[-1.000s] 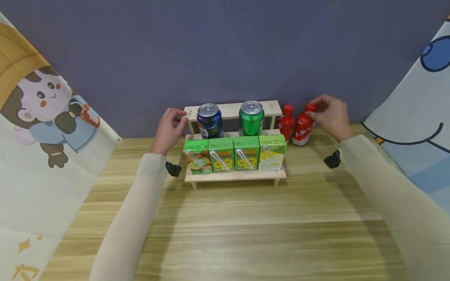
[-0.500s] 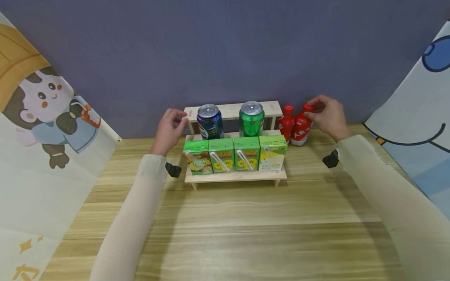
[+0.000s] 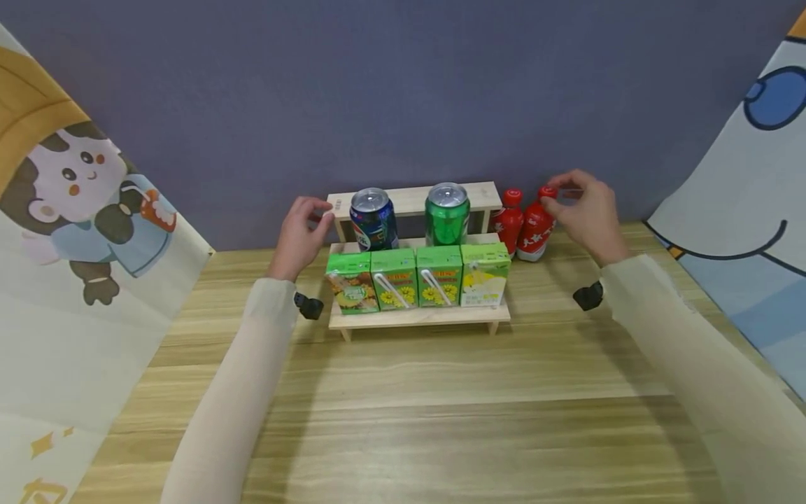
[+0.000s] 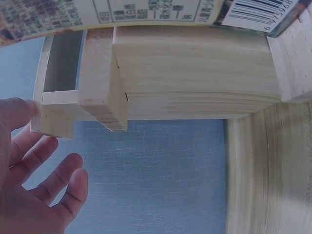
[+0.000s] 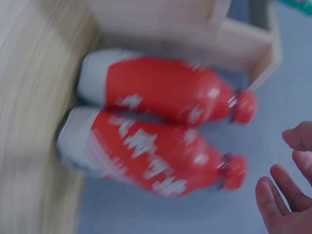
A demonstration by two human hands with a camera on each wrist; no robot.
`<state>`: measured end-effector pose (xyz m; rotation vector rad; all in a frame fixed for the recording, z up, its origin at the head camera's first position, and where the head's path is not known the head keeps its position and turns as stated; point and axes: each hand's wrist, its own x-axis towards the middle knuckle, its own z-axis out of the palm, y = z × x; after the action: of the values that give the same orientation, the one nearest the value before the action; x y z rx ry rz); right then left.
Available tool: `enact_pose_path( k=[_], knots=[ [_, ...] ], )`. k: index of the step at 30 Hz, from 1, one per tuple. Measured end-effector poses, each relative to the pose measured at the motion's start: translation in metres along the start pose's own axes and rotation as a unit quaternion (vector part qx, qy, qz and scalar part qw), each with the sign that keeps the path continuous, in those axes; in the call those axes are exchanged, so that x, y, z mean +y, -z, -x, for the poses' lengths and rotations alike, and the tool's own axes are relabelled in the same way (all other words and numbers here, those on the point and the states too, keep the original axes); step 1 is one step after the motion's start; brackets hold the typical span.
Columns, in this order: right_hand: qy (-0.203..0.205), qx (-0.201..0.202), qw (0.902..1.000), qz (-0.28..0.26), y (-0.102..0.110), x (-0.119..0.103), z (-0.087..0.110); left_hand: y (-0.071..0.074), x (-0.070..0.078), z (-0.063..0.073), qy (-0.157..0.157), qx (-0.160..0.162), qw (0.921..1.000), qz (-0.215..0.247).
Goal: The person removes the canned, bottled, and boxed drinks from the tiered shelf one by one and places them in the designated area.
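A two-tier wooden shelf stands against the back wall. My left hand holds the left end of its upper tier between thumb and fingers; the left wrist view shows the thumb against the wood. To the shelf's right, two red bottles with white bases stand upright side by side, a left bottle and a right bottle. My right hand is by the right bottle's cap. In the right wrist view its loosely bent fingers are apart from the cap.
Several juice boxes line the lower tier. Behind them stand a dark blue can and a green can. A grey-blue wall rises behind the shelf, and printed panels flank the wooden table.
The right bottle has shifted left and straightened up beside the other bottle. My right hand moved left with it and has let go of its cap. The left hand has stayed at the shelf.
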<state>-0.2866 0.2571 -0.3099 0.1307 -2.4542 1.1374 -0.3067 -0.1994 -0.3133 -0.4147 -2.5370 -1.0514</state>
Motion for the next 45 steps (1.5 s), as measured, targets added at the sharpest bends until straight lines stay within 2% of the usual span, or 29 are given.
enact_pose_path(
  k=[4,8,12,17,18,22,25,27,35,45],
  knots=[
    [0.076,0.051,0.9953,-0.031,-0.004,-0.018,0.012,0.0,-0.001,0.0,-0.004,0.004,1.0,0.001],
    [0.167,0.09,0.9787,-0.078,-0.01,-0.041,0.026,-0.001,-0.001,-0.001,-0.014,0.006,0.9999,0.006],
    [0.217,0.08,0.9675,-0.102,-0.011,-0.077,0.048,-0.002,-0.001,0.0,-0.018,0.005,0.9998,0.011],
    [0.25,0.056,0.9618,-0.097,-0.012,-0.116,0.067,-0.003,0.0,0.0,-0.017,0.005,0.9998,0.012],
    [0.253,0.047,0.9616,-0.095,-0.013,-0.121,0.068,-0.003,0.001,0.0,-0.017,0.005,0.9998,0.012],
    [0.252,-0.004,0.9644,-0.08,-0.026,-0.112,0.055,-0.003,0.002,-0.002,-0.017,0.007,0.9998,0.012],
    [0.239,-0.043,0.9687,-0.05,-0.036,-0.106,0.042,-0.002,0.003,-0.002,-0.016,0.005,0.9998,0.013],
    [0.234,-0.061,0.9697,-0.031,-0.039,-0.111,0.037,-0.001,0.004,-0.001,-0.013,0.004,0.9998,0.012],
    [0.221,-0.095,0.9704,0.014,-0.048,-0.123,0.023,-0.001,0.002,-0.001,-0.005,0.0,1.0,0.008],
    [0.16,-0.142,0.9753,0.056,-0.051,-0.128,0.02,-0.005,0.002,0.0,-0.013,0.004,0.9998,0.016]
  ],
)
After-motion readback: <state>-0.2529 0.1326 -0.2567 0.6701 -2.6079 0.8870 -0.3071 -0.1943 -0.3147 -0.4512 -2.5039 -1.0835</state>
